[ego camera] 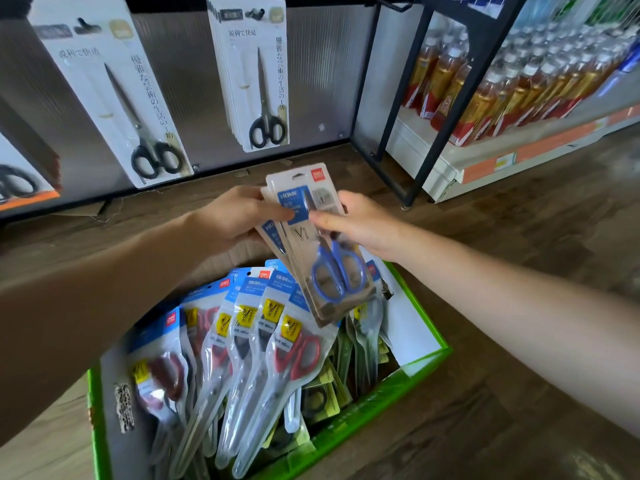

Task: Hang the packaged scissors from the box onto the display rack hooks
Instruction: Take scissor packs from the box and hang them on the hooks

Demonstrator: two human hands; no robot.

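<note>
I hold a small fanned stack of blue-handled scissor packs [325, 258] just above the box [429, 344], my left hand [228, 220] curled round its left edge, my right hand [363, 223] pinching the front card. Pick-up looks done; next I'd separate one card and line its hang hole onto a rack [194, 98] hook

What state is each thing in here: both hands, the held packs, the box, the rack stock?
blue-handled scissors packs: held fanned above the box, not yet hung
left hand: grips the blue-handled scissors packs
right hand: pinches the front pack of that stack
box: open, filled with packs
red-handled scissors packs: lying in the box
black-handled scissors packs: hanging on the display rack
</note>
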